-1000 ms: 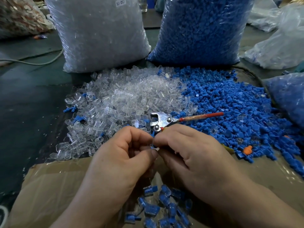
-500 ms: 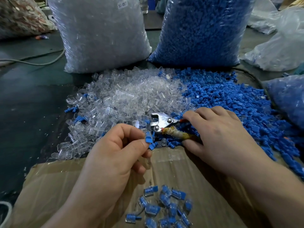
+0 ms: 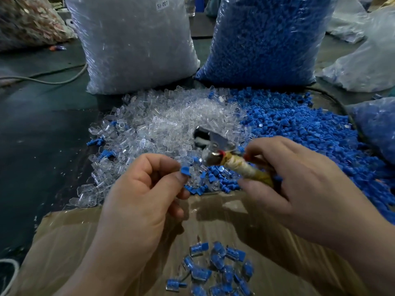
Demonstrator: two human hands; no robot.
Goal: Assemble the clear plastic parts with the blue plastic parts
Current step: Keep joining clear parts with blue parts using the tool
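Left hand (image 3: 141, 189): curled, thumb and finger pinching a blue part (image 3: 185, 170) that pokes out right, just past the box (image 3: 64, 231) edge.
Right hand (image 3: 299, 178): wrapped round the taped handle of the pliers (image 3: 235, 165) — they slant up and left, blurry head over the clear pile (image 3: 162, 124).
Room: bare dark table (image 3: 42, 135) on the left — a clear bag (image 3: 136, 45) and a blue bag (image 3: 265, 39) stand along the far side.

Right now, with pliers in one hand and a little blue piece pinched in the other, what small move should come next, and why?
Probably bring the pliers up to the blue piece and squeeze. The right hand grips the wrapped handle, metal head aimed toward the piece that the left hand pinches; a gap separates them.
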